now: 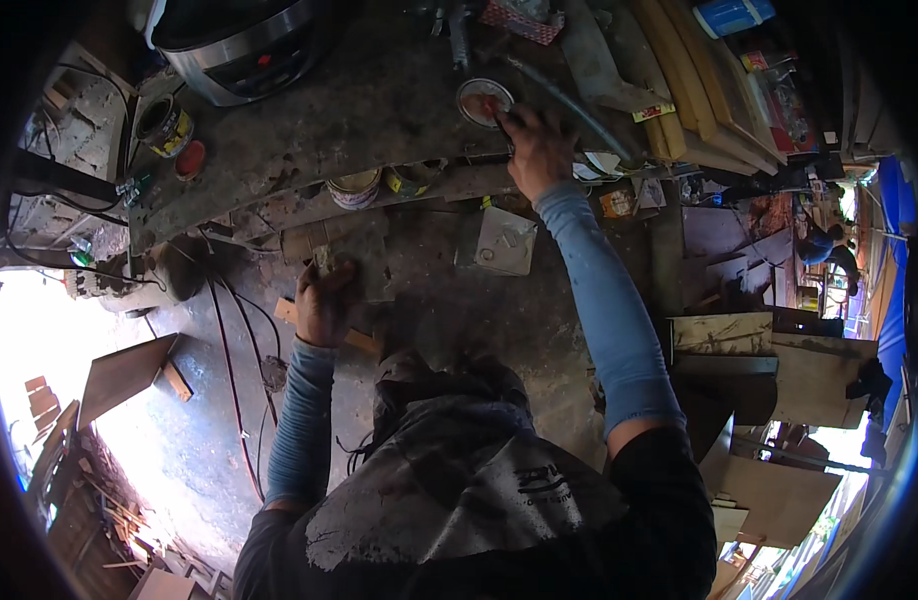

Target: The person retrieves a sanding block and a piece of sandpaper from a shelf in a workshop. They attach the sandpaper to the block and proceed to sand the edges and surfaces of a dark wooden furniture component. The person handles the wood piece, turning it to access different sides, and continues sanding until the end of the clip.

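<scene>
My right hand (539,150) reaches over the workbench (279,145), fingers closed at the near edge of a round shallow tin (479,101) with reddish paste inside. Something dark and slim shows at those fingertips, too small to name. Lower and to the left, my left hand (324,302) is raised off the bench's near side, its fingers closed round a small pale piece (324,260) whose kind I cannot make out. An open can (165,127) with a yellow label and a small reddish disc (190,160) stand at the bench's left end.
A black and silver rounded appliance (234,55) sits at the back left. A metal rod (569,105) and wooden planks (694,75) lie right. Below the bench edge are an open can (354,188) and a pale square box (505,241). Cables (229,370) cross the floor.
</scene>
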`<state>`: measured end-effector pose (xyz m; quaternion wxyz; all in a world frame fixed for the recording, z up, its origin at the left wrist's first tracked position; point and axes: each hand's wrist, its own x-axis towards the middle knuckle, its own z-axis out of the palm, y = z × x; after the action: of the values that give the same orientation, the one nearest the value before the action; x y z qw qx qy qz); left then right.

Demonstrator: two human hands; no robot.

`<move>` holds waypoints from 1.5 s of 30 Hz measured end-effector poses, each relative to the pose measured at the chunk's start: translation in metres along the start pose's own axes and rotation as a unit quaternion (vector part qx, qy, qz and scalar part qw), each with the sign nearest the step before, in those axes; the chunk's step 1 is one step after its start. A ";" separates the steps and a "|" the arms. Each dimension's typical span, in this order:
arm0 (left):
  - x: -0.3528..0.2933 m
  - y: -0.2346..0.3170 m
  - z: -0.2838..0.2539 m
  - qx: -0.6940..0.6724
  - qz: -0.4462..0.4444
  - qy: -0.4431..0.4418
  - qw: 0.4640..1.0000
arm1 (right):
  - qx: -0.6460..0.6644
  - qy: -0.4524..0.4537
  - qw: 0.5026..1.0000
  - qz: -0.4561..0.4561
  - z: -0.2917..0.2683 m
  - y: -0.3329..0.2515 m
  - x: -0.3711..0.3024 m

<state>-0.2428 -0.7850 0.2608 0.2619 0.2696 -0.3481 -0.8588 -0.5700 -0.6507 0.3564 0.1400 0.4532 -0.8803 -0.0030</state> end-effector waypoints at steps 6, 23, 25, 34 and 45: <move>-0.002 0.001 -0.023 0.043 0.007 0.023 0.999 | -0.002 0.007 1.000 0.016 0.015 0.005 0.008; 0.013 0.023 0.107 -0.019 -0.027 -0.053 0.998 | 0.226 -0.055 0.962 -0.143 -0.108 -0.051 -0.130; 0.014 0.016 0.119 -0.007 -0.051 -0.079 0.996 | 0.152 -0.078 0.975 -0.139 -0.124 -0.043 -0.143; -0.003 -0.040 0.158 0.265 0.067 -0.211 0.939 | 0.116 -0.040 0.990 -0.069 -0.123 -0.002 -0.216; -0.100 -0.107 0.246 0.469 0.366 -0.313 0.741 | 0.103 -0.030 0.993 0.039 -0.156 0.078 -0.367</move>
<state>-0.3576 -0.5430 0.3605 0.2725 -0.0735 -0.8412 -0.4613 -0.3919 -0.2925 0.4272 0.0659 0.4299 -0.8969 0.0798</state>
